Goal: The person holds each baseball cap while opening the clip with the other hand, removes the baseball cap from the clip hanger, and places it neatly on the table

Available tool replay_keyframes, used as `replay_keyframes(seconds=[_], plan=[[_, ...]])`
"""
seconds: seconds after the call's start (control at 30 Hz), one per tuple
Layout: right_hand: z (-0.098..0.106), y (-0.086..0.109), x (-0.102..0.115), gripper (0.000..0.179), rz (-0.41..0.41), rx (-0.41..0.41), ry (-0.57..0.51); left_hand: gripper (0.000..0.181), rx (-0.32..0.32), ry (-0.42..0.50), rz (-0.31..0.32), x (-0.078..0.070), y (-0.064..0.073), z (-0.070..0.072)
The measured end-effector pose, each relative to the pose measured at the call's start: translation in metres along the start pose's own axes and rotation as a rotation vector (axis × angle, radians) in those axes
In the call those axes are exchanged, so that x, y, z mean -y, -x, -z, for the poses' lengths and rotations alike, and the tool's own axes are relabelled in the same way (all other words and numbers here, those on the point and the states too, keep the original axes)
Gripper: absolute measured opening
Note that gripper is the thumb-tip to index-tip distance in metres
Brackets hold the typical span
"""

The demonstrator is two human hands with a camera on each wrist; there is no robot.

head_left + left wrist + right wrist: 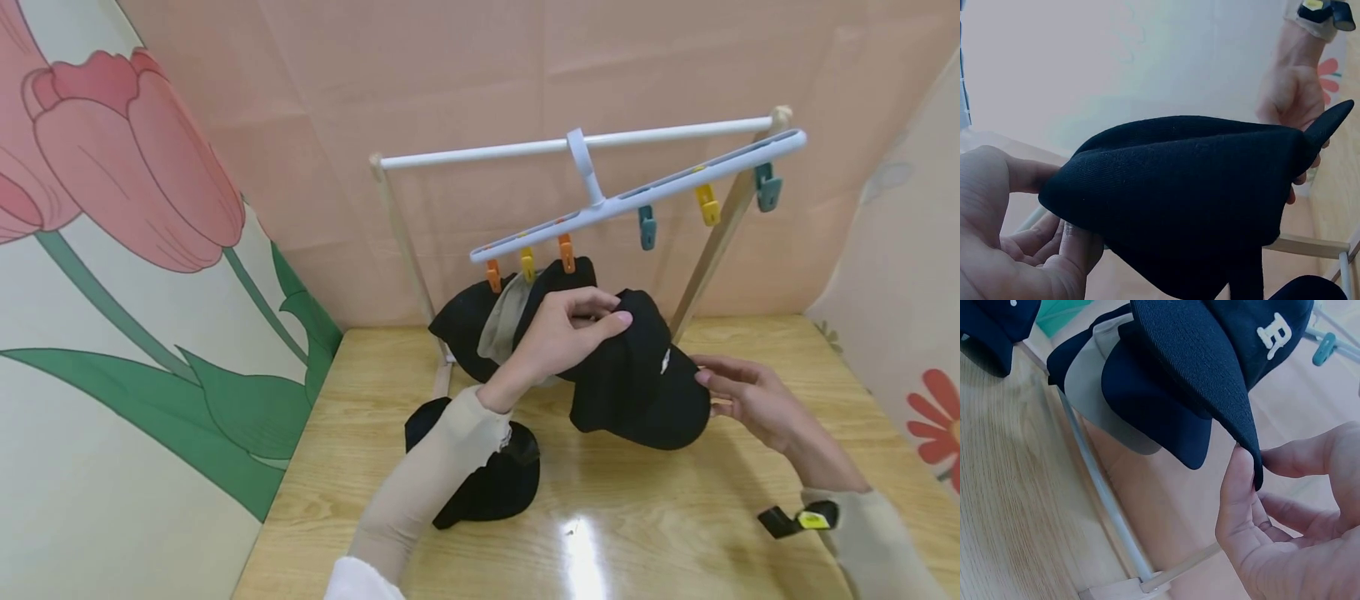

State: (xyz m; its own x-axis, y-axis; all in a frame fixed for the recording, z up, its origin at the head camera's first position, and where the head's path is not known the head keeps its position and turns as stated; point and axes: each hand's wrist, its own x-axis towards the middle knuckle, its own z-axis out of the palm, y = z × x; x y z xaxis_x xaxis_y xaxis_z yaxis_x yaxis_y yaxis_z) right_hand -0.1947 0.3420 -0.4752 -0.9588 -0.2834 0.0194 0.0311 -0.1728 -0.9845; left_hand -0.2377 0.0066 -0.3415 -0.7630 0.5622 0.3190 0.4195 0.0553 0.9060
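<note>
A black baseball cap [645,392] with a white letter on its front is held in the air between my two hands. My left hand [562,333] pinches the edge of its crown, as the left wrist view also shows. The fingertips of my right hand [757,404] grip the edge of the brim [1204,369]. Behind it, a pale hanger [637,198] tilts down to the left, with a black cap [465,321], a grey cap [1100,406] and another dark cap [1147,394] hanging from its orange and yellow clips.
The hanger hooks over a white rod [480,152] on a wooden stand [712,250]. Teal and yellow clips [707,204] hang at its right end. One more black cap [495,483] lies on the wooden table [645,517], partly behind my left forearm.
</note>
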Motion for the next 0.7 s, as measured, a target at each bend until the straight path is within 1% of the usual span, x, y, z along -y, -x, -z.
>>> replay_keyframes(seconds=[0.2,0.4,0.57,0.7], plan=[[-0.002,0.001,0.001,0.040,0.003,0.013,-0.015,0.025,0.020,0.024,0.002,0.001,0.006,0.001],[-0.001,0.002,0.002,0.042,0.022,0.039,-0.008,0.026,0.016,0.016,0.001,0.001,0.011,0.001],[-0.003,0.003,0.002,0.041,0.020,0.047,-0.007,0.026,0.024,0.025,-0.007,0.002,0.015,0.002],[-0.006,0.002,0.002,0.041,0.024,0.054,-0.010,0.026,0.010,0.028,-0.010,0.002,0.019,0.005]])
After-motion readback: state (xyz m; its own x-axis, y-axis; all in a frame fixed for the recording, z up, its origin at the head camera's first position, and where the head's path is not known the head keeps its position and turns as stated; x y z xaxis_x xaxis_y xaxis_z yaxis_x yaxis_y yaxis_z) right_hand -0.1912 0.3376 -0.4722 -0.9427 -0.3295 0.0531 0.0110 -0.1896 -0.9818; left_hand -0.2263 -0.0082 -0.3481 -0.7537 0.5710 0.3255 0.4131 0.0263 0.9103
